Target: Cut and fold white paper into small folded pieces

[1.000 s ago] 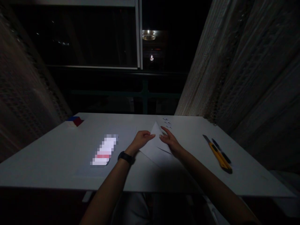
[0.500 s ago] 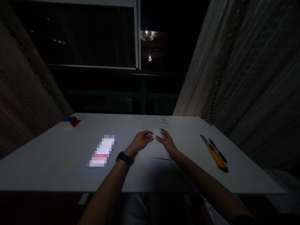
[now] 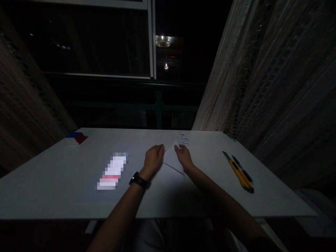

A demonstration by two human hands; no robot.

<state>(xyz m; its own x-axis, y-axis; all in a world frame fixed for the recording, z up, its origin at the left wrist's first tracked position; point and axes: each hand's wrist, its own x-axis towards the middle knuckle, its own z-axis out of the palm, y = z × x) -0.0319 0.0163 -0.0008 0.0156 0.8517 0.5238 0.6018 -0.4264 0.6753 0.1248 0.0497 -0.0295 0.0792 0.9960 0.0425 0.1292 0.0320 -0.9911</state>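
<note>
A folded piece of white paper (image 3: 172,158) is between my two hands, its pointed top toward the far side and a dark shadow line along its lower edge. My left hand (image 3: 154,156) has its fingers closed on the paper's left edge; a black watch (image 3: 138,179) is on that wrist. My right hand (image 3: 184,156) pinches the paper's right edge, thumb on top. Just beyond the hands, several small dark marks or scraps (image 3: 183,139) lie on the white table; which they are I cannot tell.
A lit phone (image 3: 112,171), its screen pixelated, lies left on a pale sheet (image 3: 86,196). At the far left is a blue, red and white block (image 3: 76,138). To the right are a yellow utility knife (image 3: 240,175), blade out, and a dark pen (image 3: 242,168). Curtains (image 3: 217,70) flank the dark window.
Both hands have gone from loosely spread fingers to gripping the paper. The paper has lifted and turned, its lower edge now slanting down to the right. The view has shifted slightly.
</note>
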